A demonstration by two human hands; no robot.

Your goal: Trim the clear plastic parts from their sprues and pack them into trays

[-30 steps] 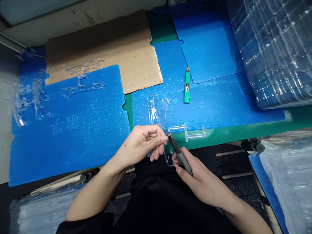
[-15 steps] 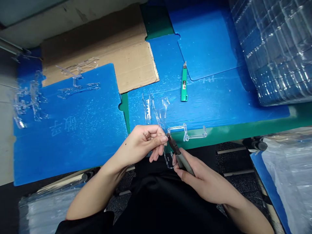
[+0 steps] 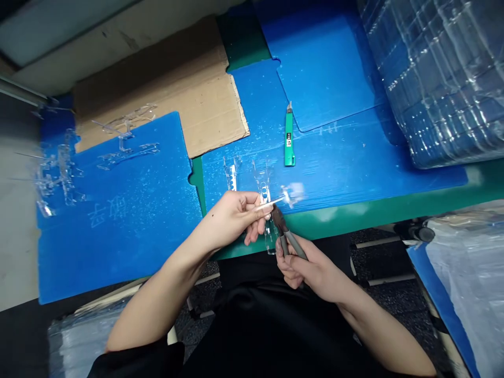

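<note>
My left hand (image 3: 242,212) pinches a clear plastic part (image 3: 271,236) between thumb and fingers; its forked upper end shows above the fingers and its lower end hangs below. In my right hand (image 3: 311,265) are grey-handled cutting pliers (image 3: 294,244), their dark jaws close beside the left thumb tip. Whether the jaws are fully closed, I cannot tell. Just right of the thumb, a clear runner piece (image 3: 293,194) is smeared by motion. Behind the left fingers lies another clear plastic part (image 3: 232,176).
A green utility knife (image 3: 290,137) lies on a blue sheet, blade outward. Several clear plastic pieces (image 3: 65,173) are heaped at the left. Brown cardboard (image 3: 157,84) lies behind. A tall plastic-wrapped stack (image 3: 444,89) stands at the right, above the green table edge (image 3: 394,191).
The clear runner piece beside the plier jaws has shifted up and left and is now blurred. Both hands have risen slightly, the pliers staying near the left thumb. The camera view has shifted a little.
</note>
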